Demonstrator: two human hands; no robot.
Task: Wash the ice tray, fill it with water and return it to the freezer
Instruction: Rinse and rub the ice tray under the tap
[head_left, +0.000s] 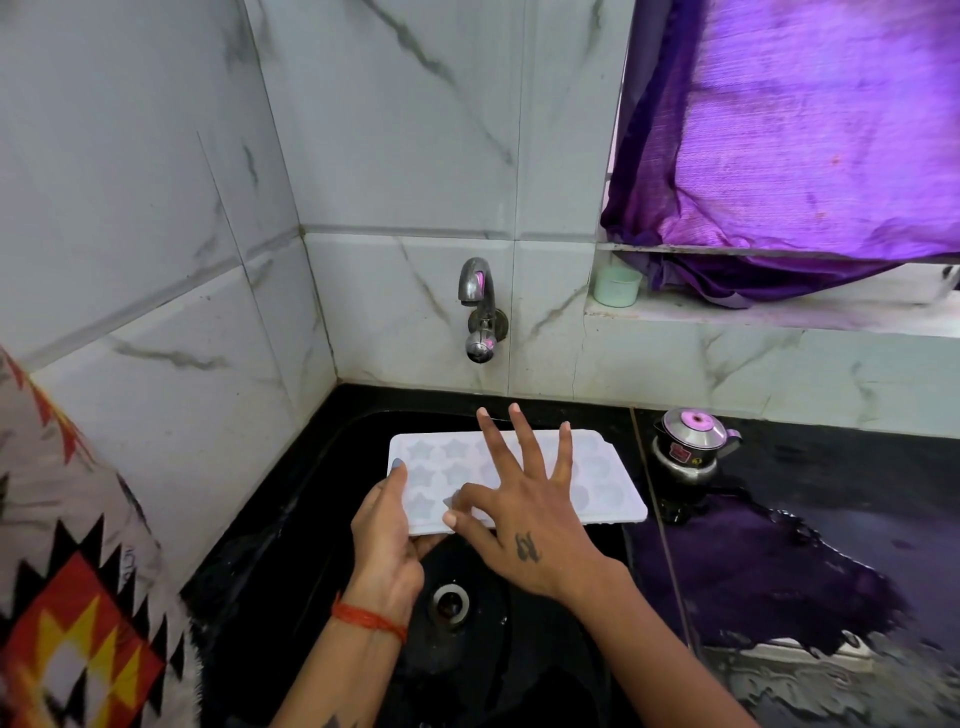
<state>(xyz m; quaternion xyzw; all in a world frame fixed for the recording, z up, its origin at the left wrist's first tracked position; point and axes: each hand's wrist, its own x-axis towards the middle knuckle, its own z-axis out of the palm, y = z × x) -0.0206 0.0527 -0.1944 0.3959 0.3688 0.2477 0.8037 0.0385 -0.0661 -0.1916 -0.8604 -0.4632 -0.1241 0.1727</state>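
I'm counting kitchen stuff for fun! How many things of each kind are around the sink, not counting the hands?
Ice tray: 1
Tap: 1
Small steel kettle: 1
Pale green cup: 1
Purple curtain: 1
Total: 5

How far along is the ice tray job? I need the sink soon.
Early. Done: the tray is out and over the sink. In hand: the left hand grips its near corner, and the right hand spreads over the moulds. Left: no water runs from the tap; finishing the wash, filling and freezing remain.
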